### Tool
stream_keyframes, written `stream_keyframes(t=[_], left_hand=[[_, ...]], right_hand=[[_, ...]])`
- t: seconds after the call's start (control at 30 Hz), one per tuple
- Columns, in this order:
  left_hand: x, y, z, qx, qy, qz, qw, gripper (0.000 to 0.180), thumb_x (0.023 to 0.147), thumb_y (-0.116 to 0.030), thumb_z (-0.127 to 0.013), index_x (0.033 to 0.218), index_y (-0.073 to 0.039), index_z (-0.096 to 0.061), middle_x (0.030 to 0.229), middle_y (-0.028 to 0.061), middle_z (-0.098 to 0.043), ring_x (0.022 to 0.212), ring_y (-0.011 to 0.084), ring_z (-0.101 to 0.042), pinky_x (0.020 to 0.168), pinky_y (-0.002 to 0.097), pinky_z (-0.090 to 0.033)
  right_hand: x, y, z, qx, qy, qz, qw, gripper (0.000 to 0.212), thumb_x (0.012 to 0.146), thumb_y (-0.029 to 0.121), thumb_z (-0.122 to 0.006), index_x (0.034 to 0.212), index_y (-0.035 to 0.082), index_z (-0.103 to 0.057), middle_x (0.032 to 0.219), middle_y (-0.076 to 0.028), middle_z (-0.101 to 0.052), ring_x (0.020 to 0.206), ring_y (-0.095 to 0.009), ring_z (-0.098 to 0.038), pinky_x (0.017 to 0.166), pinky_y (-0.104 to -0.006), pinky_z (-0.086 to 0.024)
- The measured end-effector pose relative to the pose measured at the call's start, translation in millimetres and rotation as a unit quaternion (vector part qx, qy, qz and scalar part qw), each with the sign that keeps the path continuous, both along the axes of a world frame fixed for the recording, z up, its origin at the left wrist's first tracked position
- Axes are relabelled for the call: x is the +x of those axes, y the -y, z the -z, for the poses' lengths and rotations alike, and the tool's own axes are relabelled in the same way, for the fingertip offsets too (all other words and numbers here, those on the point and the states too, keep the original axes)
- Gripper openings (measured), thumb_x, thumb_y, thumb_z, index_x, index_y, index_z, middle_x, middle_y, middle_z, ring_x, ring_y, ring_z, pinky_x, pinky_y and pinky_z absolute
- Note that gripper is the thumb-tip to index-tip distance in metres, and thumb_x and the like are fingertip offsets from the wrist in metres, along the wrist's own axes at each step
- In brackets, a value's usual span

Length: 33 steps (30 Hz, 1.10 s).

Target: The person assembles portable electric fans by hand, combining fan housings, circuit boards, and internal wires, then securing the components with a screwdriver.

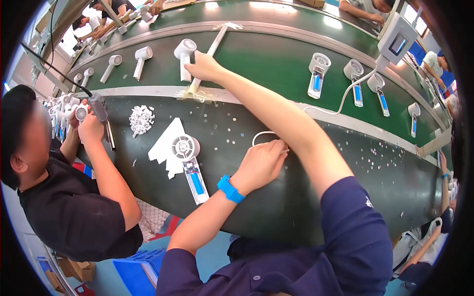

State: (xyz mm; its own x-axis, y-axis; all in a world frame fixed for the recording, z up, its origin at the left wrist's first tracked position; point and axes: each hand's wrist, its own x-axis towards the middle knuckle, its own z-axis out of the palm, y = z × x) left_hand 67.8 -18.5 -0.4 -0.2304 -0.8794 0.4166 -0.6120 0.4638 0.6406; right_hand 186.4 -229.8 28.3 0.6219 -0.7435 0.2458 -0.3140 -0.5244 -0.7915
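Note:
My right hand (203, 66) reaches far across to the green conveyor belt (266, 59) and closes on the handle of an upright white hair dryer (185, 52), next to a slanted white divider rod (217, 42). With a blue wristband (230, 189) on its wrist, my left hand (261, 160) rests on the dark worktable (345, 167) and pinches a loop of white cable (261, 133). Left of it an opened white hair dryer (185, 148) with a blue inner part (197, 183) lies on a white sheet (165, 143).
A co-worker in a black shirt (69, 212) at the left holds a power screwdriver (98, 106) and a dryer head (81, 112). A pile of small white parts (140, 119) lies nearby. Several dryers ride the belt. A white box with a screen (397, 42) hangs upper right.

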Motion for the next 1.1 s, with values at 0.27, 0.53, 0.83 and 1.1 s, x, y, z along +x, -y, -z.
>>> stream_keyframes(t=[0.27, 0.53, 0.83, 1.1], left_hand=[[-5, 0, -15, -0.098, -0.008, -0.042, 0.994, 0.015, 0.076, 0.002, -0.063, 0.090, -0.004, -0.060, 0.070, 0.0058, -0.056, 0.065, 0.0221, -0.050, 0.069, 0.0332, -0.039], [-18, 1, -6, -0.045, -0.114, -0.016, 0.992, 0.016, 0.080, -0.001, -0.064, 0.096, -0.001, -0.061, 0.079, 0.0090, -0.060, 0.071, 0.0223, -0.059, 0.066, 0.0304, -0.047], [-6, 0, -8, 0.034, -0.269, -0.096, 0.958, 0.014, 0.088, -0.003, -0.058, 0.101, 0.003, -0.060, 0.080, 0.0037, -0.063, 0.069, 0.0058, -0.055, 0.059, 0.0193, -0.043], [1, 3, -8, 0.024, -0.348, -0.114, 0.930, 0.016, 0.089, -0.004, -0.058, 0.104, 0.003, -0.059, 0.087, 0.0052, -0.064, 0.072, 0.0056, -0.056, 0.060, 0.0180, -0.043]], right_hand=[[-201, -12, -17, -0.378, -0.284, 0.273, 0.838, 0.057, 0.080, 0.045, -0.062, 0.101, -0.008, -0.059, 0.089, -0.019, -0.061, 0.083, -0.033, -0.061, 0.072, -0.0413, -0.051], [-280, 34, 18, -0.045, -0.277, 0.293, 0.914, 0.070, 0.071, 0.038, -0.068, 0.111, -0.016, -0.047, 0.106, -0.028, -0.060, 0.099, -0.035, -0.062, 0.083, -0.0385, -0.050], [-264, -66, 8, -0.048, 0.045, 0.125, 0.990, 0.042, 0.078, 0.021, -0.065, 0.107, -0.005, -0.051, 0.090, -0.015, -0.063, 0.079, -0.017, -0.061, 0.070, -0.0311, -0.050], [-264, -127, -8, -0.014, 0.054, 0.008, 0.998, 0.033, 0.082, 0.015, -0.066, 0.102, -0.003, -0.047, 0.091, -0.013, -0.062, 0.085, -0.018, -0.061, 0.075, -0.0307, -0.050]])
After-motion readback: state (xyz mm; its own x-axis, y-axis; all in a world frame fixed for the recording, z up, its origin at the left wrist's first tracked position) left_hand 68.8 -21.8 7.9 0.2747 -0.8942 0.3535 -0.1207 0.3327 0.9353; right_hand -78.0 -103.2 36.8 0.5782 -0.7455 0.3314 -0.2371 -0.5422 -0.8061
